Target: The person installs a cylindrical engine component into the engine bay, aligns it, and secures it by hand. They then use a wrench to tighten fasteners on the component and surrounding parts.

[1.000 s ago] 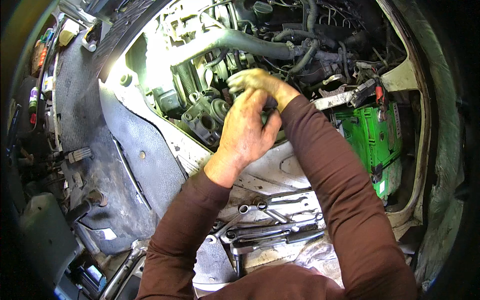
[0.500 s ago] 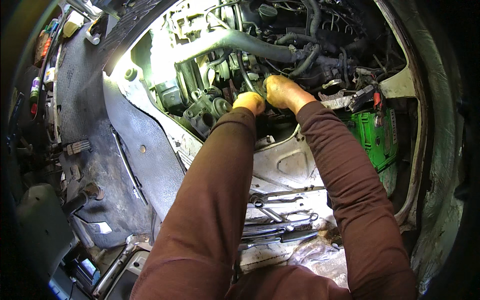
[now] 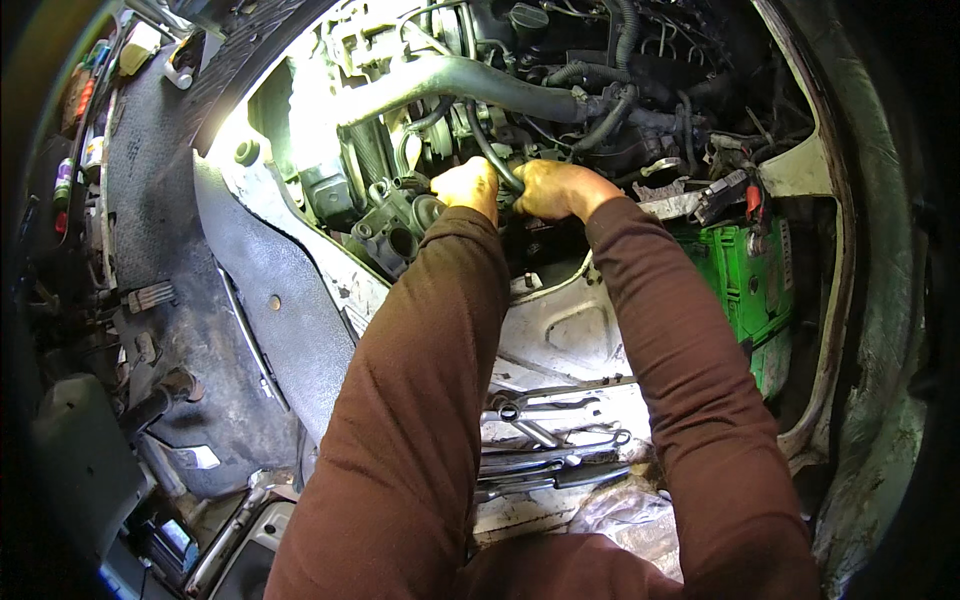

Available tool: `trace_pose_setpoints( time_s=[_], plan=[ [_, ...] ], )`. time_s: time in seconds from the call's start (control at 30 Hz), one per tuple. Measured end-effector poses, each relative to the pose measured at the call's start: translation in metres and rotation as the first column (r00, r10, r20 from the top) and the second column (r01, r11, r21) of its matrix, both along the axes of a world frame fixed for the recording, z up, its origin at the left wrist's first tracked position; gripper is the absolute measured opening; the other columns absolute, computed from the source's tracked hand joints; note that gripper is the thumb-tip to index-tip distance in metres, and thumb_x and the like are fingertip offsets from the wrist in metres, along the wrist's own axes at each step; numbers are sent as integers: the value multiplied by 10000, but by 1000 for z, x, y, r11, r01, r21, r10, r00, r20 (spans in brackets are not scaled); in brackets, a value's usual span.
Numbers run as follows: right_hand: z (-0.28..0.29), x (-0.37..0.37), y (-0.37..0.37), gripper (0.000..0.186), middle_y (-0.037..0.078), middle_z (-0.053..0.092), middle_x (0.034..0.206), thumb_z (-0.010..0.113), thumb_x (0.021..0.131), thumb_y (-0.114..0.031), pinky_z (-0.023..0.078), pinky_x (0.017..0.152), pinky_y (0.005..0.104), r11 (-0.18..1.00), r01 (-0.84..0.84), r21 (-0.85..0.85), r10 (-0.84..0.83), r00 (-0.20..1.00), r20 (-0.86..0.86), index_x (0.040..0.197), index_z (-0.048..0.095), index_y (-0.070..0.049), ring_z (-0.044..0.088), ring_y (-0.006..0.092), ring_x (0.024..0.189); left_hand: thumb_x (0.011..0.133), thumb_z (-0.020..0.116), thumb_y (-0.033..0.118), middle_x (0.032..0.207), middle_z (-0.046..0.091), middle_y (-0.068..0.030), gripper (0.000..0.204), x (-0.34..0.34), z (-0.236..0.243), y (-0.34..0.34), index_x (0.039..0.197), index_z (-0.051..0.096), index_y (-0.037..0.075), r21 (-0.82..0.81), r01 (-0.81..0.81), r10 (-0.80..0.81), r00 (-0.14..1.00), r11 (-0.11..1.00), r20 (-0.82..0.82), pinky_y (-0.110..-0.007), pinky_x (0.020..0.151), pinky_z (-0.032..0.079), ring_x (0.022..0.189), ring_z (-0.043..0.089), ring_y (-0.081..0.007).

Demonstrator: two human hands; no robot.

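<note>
Both my arms, in brown sleeves, reach into an open engine bay. My left hand (image 3: 468, 187) and my right hand (image 3: 553, 188) sit close together around a thin black hose (image 3: 487, 150) that curves down between them. My right hand's fingers curl about the hose's lower end. My left hand presses against the dark metal parts (image 3: 400, 225) beside it; what its fingers hold is hidden. A thick grey pipe (image 3: 470, 80) runs across just above both hands.
A green battery (image 3: 750, 275) stands at the right of the bay. Several wrenches and pliers (image 3: 545, 440) lie on the white body panel (image 3: 560, 335) between my forearms. Crumpled plastic (image 3: 625, 515) lies below them. The cab floor with pedals (image 3: 150, 300) is at the left.
My left hand has moved from the nearer side of the engine deeper in, beside my right hand. The view has shifted closer to the bay.
</note>
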State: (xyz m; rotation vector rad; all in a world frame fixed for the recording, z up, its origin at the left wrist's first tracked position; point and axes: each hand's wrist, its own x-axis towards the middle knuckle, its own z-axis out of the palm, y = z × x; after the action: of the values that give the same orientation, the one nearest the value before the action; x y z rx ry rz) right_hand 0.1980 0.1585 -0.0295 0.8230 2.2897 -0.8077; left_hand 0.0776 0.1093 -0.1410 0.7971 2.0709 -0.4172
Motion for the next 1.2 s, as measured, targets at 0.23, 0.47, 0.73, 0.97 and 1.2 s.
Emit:
trace_pose_setpoints(
  time_s=[0.23,0.47,0.73,0.97,1.2],
  plan=[
    [20,7,-19,312,233,727,1077,652,827,-187,541,929,463,916,181,357,-176,983,-46,1060,736,3,693,398,1051,994,539,217,1372,645,-53,302,13,24,-3,1233,712,150,257,-497,500,864,829,58,-328,1022,484,1246,631,-203],
    [14,30,-18,274,201,737,1000,741,736,-200,584,829,485,745,378,550,-292,926,-242,956,750,-37,724,404,949,1022,495,174,1375,625,-170,340,45,-19,24,1309,663,102,361,-514,420,853,778,310,-532,1035,463,1292,588,-359],
    [17,20,-23,300,235,732,1028,688,794,-213,570,878,476,763,443,471,-411,895,-175,1008,745,-10,710,413,1007,871,765,333,1493,512,-149,733,58,-185,40,1507,441,165,279,-778,518,595,563,614,-555,1116,397,1346,529,-368],
    [30,-6,-35,393,218,725,1131,727,841,-329,556,920,429,919,288,270,-308,951,36,1081,750,-18,695,365,1093,936,669,337,1548,450,-38,548,22,-167,28,1450,494,263,318,79,-103,993,945,59,-447,1136,358,1410,433,-229],
    [-4,-3,-43,324,201,698,1226,708,868,-168,547,961,429,983,-157,99,136,971,195,1158,717,-24,669,335,1172,885,663,452,1343,608,-142,612,-1,-106,32,1345,572,58,253,-750,723,659,611,207,-434,1118,372,1265,566,-307]
  ],
)
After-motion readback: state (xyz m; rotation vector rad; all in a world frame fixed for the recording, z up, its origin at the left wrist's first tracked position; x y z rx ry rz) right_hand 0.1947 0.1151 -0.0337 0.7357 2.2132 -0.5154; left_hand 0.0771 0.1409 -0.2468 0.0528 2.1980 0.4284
